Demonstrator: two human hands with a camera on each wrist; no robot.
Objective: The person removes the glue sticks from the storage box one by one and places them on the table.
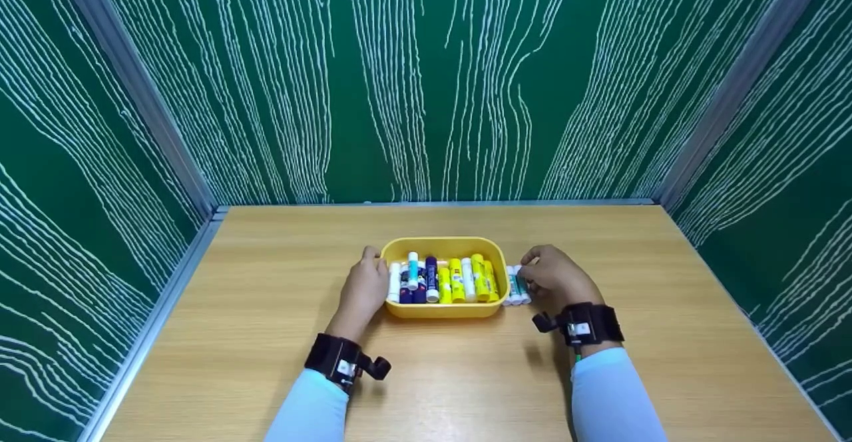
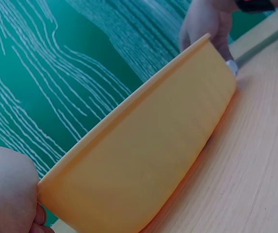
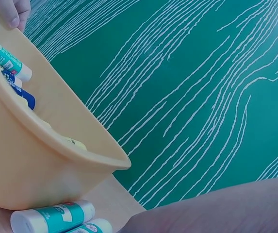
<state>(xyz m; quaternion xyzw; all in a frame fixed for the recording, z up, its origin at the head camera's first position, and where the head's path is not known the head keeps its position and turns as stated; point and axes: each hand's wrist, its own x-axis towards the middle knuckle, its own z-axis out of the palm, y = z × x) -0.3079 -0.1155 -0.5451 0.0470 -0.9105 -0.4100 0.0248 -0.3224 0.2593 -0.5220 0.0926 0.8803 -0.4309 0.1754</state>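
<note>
A yellow plastic basket (image 1: 444,310) stands on the table, holding several glue sticks: white, yellow, purple, and a white-and-teal one (image 1: 413,270) lying on top. My left hand (image 1: 363,289) grips the basket's left end, with fingertips over the rim in the right wrist view. Just outside the basket's right end, a few white-and-teal glue sticks (image 1: 514,285) lie side by side. My right hand (image 1: 559,275) holds the outermost of these with curled fingers; its fingertips are largely hidden in the right wrist view, where the nearest glue stick (image 3: 54,218) lies along the basket's foot.
The wooden table (image 1: 266,335) runs back to a green panel (image 1: 439,96) with wavy white lines. Similar side panels and metal posts (image 1: 143,89) enclose it left and right. Each wrist wears a black camera strap (image 1: 336,361).
</note>
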